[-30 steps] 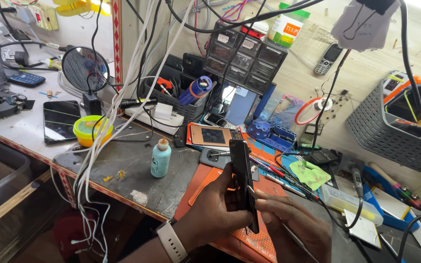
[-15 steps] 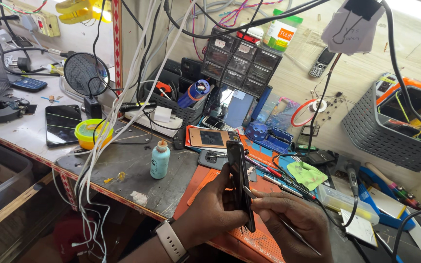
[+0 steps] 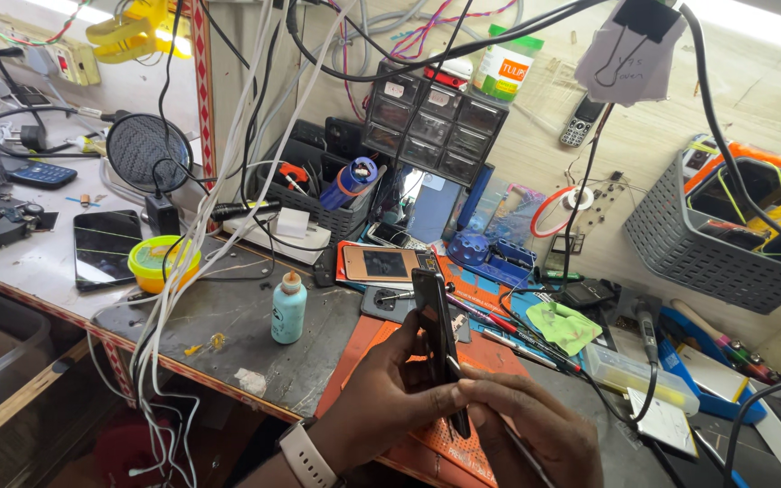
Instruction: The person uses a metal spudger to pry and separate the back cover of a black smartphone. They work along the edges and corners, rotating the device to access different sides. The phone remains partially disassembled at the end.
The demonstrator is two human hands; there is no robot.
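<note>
- A dark smartphone (image 3: 436,334) is held upright, edge-on, above the orange work mat (image 3: 363,357) on the surface.
- It is clamped by the left hand (image 3: 390,398), exposing its edge.
- The right hand (image 3: 535,434) is pinched around a thin tool (image 3: 522,452) at that edge.

Colours across a cluttered repair bench

The phone (image 3: 438,339) held upright between the hands is black, over an orange work mat (image 3: 449,447) dotted with small holes. Left of it stands a pale teal bottle (image 3: 288,309) with a white cap on a dark grey mat (image 3: 219,330). Further left sits a yellow-and-green tub (image 3: 157,260); far right, a grey mesh basket (image 3: 693,239); near the middle, a lime-green cloth (image 3: 560,323).
</note>
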